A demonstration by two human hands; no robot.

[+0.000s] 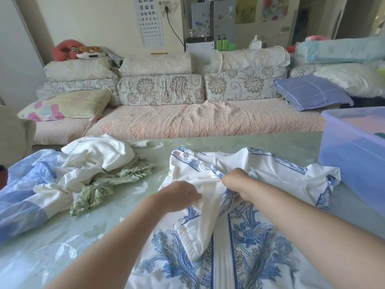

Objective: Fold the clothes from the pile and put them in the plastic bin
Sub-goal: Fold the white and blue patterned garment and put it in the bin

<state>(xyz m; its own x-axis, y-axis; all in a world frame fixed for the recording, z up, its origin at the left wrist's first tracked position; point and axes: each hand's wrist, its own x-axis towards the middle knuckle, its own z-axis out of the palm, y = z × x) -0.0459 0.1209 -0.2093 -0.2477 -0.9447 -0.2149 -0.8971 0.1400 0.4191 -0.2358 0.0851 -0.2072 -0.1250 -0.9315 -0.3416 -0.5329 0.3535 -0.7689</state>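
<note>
Both hands, left (181,195) and right (236,180), pinch folds of the blue-print garment (239,236) spread on the table (87,236); pile (87,170) at left, bin (354,147) at right

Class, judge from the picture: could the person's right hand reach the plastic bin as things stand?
Probably yes: only low cloth lies between the right hand and the plastic bin. But that hand grips the blue-patterned garment, so it is not free.
</note>
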